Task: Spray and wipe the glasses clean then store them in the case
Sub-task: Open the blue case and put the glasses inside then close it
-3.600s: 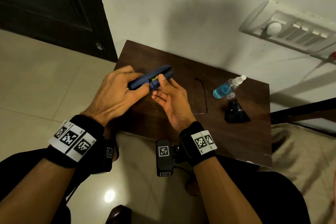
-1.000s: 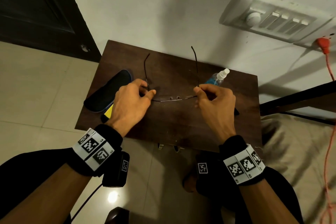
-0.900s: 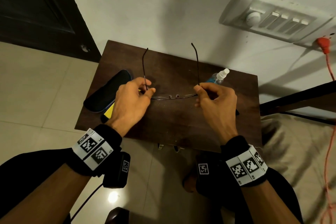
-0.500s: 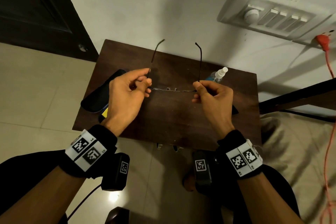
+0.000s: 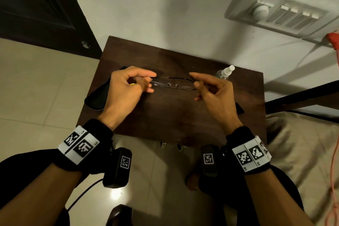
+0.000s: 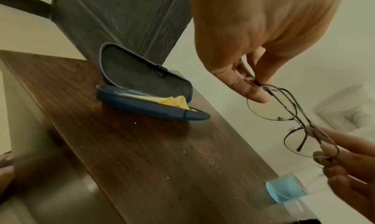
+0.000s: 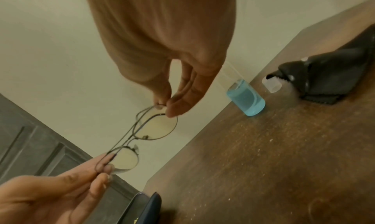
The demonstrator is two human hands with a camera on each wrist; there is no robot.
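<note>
Thin wire-rimmed glasses [image 5: 168, 84] hang level above the dark wooden table [image 5: 174, 119], temples folded in against the lenses. My left hand [image 5: 146, 82] pinches the left end and my right hand [image 5: 194, 83] pinches the right end. In the left wrist view the glasses [image 6: 271, 109] stretch from my left hand [image 6: 257, 86] to the right hand's fingers [image 6: 332, 149]. The blue case [image 6: 146, 89] lies open on the table's left, a yellow cloth [image 6: 172, 101] inside. The spray bottle [image 7: 246, 97] of blue liquid stands uncapped at the back right.
A crumpled black cloth [image 7: 332, 76] and the bottle's clear cap [image 7: 271, 84] lie at the table's right. The table stands against a white wall [image 5: 165, 5] with a switch panel [image 5: 284, 16]. A dark door [image 5: 36, 5] is at the left.
The case was put down open on the left. Both hands took up the glasses with temples spread, raised them, and the temples are now folded against the frame.
</note>
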